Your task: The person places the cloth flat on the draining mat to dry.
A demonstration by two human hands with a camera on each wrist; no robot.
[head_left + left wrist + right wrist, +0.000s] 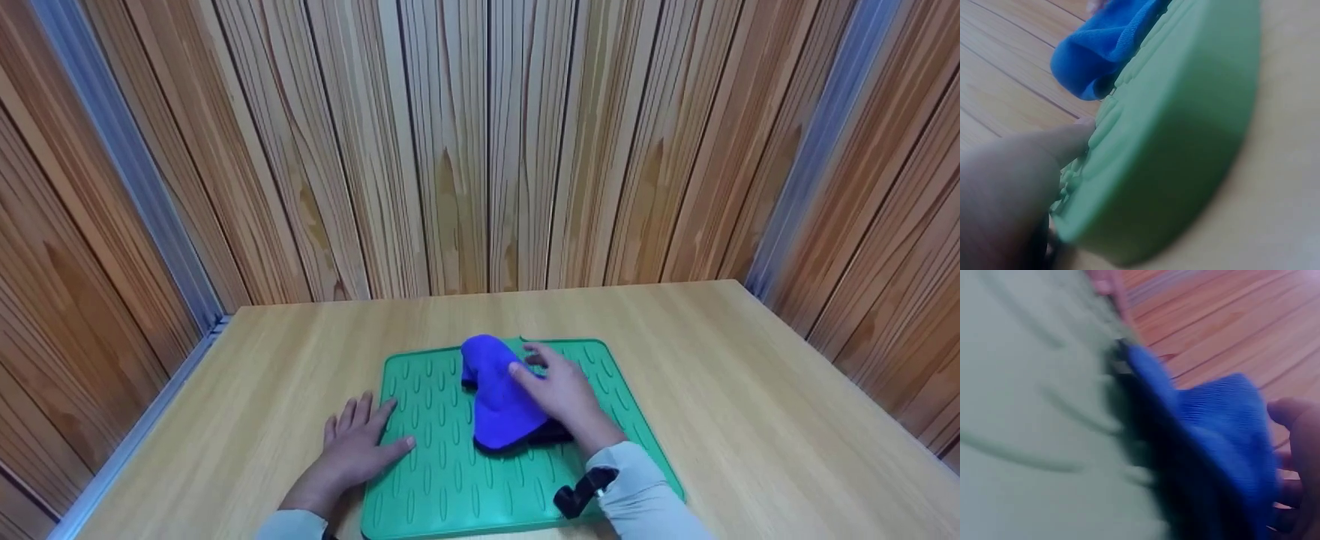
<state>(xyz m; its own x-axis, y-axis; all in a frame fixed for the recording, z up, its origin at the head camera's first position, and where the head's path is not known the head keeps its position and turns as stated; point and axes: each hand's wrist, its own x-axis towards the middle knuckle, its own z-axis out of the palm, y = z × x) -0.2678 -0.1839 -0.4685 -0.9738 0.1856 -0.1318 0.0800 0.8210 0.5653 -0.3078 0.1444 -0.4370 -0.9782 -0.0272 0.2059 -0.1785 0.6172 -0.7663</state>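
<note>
A blue cloth point(499, 397) with a dark underside lies bunched on a green mat point(435, 487) with raised oval ridges. My right hand point(568, 394) is over the right side of the cloth, fingers loosely bent. In the right wrist view its thumb and fingers stand apart beside the blue cloth point(1213, 422), not closed round it. The left hand point(358, 446) rests with spread fingers across the mat's left edge. The left wrist view has its thumb point(1067, 140) against the ridged top, short of the cloth point(1095, 53).
The mat lies on a light wooden table point(750, 420). Wood-plank walls point(487, 150) stand behind and on both sides, with metal strips point(127, 135) at the corners. A black strap device point(585, 491) sits on the right wrist, over a pale sleeve.
</note>
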